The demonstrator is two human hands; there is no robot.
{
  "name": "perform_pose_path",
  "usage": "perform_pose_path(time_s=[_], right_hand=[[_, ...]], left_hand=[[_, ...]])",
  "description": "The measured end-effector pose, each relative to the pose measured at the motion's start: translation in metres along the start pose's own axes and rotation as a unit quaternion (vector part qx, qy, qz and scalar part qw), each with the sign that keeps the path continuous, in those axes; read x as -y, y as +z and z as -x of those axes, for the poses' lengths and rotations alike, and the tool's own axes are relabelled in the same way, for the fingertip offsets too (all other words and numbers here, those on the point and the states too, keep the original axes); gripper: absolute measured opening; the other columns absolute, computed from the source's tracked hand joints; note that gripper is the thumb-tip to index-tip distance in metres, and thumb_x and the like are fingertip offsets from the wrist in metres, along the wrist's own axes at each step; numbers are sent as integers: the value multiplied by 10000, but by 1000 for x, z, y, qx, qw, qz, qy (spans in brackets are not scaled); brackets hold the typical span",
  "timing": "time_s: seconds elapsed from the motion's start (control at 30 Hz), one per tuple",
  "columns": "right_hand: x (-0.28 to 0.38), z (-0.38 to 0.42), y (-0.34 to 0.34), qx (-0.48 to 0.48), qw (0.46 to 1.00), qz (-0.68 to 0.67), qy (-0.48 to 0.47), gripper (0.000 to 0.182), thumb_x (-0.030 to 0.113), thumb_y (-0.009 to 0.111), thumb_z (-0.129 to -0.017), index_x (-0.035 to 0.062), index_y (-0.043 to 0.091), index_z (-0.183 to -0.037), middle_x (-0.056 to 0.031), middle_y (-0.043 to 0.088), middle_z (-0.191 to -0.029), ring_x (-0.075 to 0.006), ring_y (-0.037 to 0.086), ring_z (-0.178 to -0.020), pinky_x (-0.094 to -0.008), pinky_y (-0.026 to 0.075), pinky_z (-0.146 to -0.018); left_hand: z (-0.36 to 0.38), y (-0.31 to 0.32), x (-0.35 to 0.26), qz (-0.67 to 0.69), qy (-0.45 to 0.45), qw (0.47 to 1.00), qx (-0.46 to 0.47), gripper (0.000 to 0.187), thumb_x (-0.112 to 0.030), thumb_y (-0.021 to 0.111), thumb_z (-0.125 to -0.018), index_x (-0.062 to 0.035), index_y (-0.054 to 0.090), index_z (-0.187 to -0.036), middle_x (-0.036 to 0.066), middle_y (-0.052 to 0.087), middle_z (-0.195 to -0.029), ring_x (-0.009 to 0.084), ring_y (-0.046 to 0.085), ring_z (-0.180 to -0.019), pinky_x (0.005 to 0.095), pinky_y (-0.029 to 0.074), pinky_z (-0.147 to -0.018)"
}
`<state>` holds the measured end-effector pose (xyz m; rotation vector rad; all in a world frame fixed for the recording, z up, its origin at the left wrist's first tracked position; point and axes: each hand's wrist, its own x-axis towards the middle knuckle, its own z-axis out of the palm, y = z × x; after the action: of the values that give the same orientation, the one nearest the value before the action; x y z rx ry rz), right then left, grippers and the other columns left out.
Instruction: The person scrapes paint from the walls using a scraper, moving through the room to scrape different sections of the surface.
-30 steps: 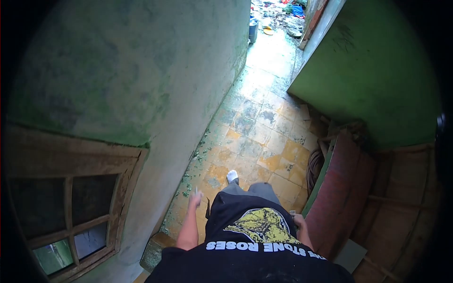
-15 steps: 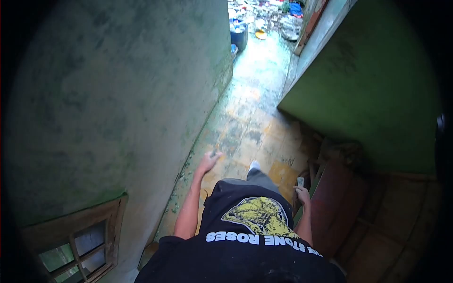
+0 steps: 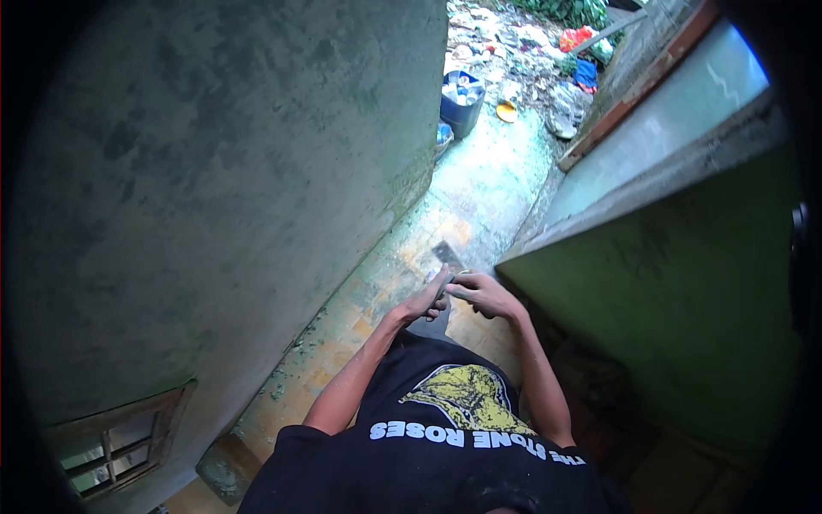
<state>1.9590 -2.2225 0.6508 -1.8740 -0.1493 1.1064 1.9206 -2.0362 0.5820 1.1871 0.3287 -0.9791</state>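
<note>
My two hands are together in front of my waist. A scraper (image 3: 444, 252) with a flat, dark grey blade points up and away from the fingers; it looks like a putty knife. My right hand (image 3: 486, 295) is closed around its handle end, which the fingers mostly hide. Close against it, my left hand (image 3: 424, 301) is closed too, thumb raised near the blade. What lies inside the left fingers is too small and blurred to name.
A mottled wall (image 3: 282, 154) runs along the left, with a wooden-framed window (image 3: 128, 445) low down. On the right stands a green wall (image 3: 676, 283). Ahead, the tiled floor (image 3: 342, 343) leads outside to a blue bin (image 3: 463, 107), a yellow object (image 3: 506, 112) and scattered rubbish (image 3: 531, 51).
Both hands have come from apart at my sides to meet in front of me. The scraper has moved up and inward with the right hand. The doorway and outdoor rubbish appear nearer.
</note>
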Motion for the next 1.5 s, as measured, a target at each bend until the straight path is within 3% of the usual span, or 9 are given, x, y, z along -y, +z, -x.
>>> perform_pose_path(time_s=[0.27,0.33,0.47,0.57,0.93,1.2,1.33,1.43,1.5], right_hand=[[22,-119,-107,9,999,41,-10,422,428,574,-921,12,630,-883,6,499,-654,-95,461,-509,-262,377,-445],[50,-141,-129,39,994,102,28,419,434,568,-920,24,646,-893,6,514,-659,-101,488,-528,-280,407,-470],[75,-211,-135,127,958,245,-76,402,420,580,-909,26,659,-909,-77,598,-682,-186,577,-582,-350,466,-542],[113,-247,-120,246,855,384,-246,312,353,593,-884,77,695,-987,-186,665,-884,-379,602,-856,-450,471,-798],[117,-330,-144,427,633,548,-343,319,305,620,-856,18,644,-994,-220,645,-963,-406,602,-966,-485,491,-813],[79,-346,-230,519,518,621,-277,363,301,592,-879,13,620,-1099,-281,474,-1246,-425,548,-1067,-499,463,-883],[43,-363,-264,499,449,624,-400,329,270,605,-873,44,629,-1111,-306,449,-1252,-412,466,-1164,-508,413,-943],[39,-357,-283,505,532,559,-387,259,244,620,-869,33,660,-1015,-318,395,-1281,-485,411,-1194,-527,415,-957],[46,-365,-294,536,554,552,-317,259,243,627,-865,25,663,-1000,-312,423,-1258,-471,439,-1175,-509,424,-953]], left_hand=[[-86,-25,-89,-30,131,990,-28,674,-726,288,-908,-90,494,-996,-29,418,-625,85,421,-524,241,381,-496],[-96,-40,-113,-16,55,997,-57,731,-711,278,-920,-63,566,-1096,79,594,-908,138,566,-760,337,493,-729],[-124,-77,-105,230,130,955,-132,577,-613,346,-958,-121,555,-1177,58,593,-992,158,558,-820,330,477,-801],[-126,-90,-98,395,179,877,-209,439,-540,455,-947,-150,601,-1087,6,606,-942,125,559,-792,310,448,-771],[-195,-55,-149,552,251,629,-487,367,-436,610,-891,-76,671,-930,50,634,-830,152,586,-693,280,438,-588],[-308,-19,-156,512,66,651,-556,476,-412,601,-883,-5,629,-1129,93,663,-1034,175,613,-900,337,484,-753],[-371,-27,-141,580,164,536,-592,284,-292,566,-925,-29,598,-1026,70,642,-833,148,630,-736,314,518,-623],[-412,-37,-122,716,334,336,-512,130,-201,550,-937,-82,515,-897,78,575,-674,194,577,-471,346,520,-481],[-444,-32,-96,724,291,323,-534,106,-198,533,-938,-107,491,-972,38,523,-621,174,554,-464,317,482,-437]])
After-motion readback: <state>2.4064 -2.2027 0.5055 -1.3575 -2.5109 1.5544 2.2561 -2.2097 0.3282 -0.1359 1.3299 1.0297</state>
